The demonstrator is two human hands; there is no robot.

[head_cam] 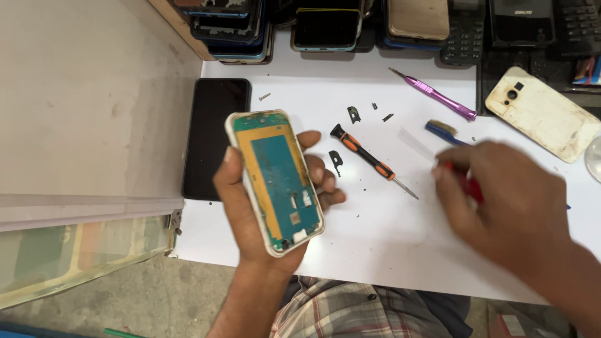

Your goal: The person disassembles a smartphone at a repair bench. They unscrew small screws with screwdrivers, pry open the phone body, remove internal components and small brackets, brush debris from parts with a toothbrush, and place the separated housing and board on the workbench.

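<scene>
purple screwdriver [438,97], orange-black screwdriver [366,155], black phone [214,138], cream back cover [542,113]

An opened phone [275,181] with its back off, white-framed, showing a yellow and teal board, stands tilted above the white table; a red-handled tool [466,184] is blurred

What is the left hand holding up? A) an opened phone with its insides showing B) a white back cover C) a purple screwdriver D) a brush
A: the left hand grips an opened phone, its blue and yellow insides showing, while the purple screwdriver, brush and white back cover all lie on the table.
</scene>
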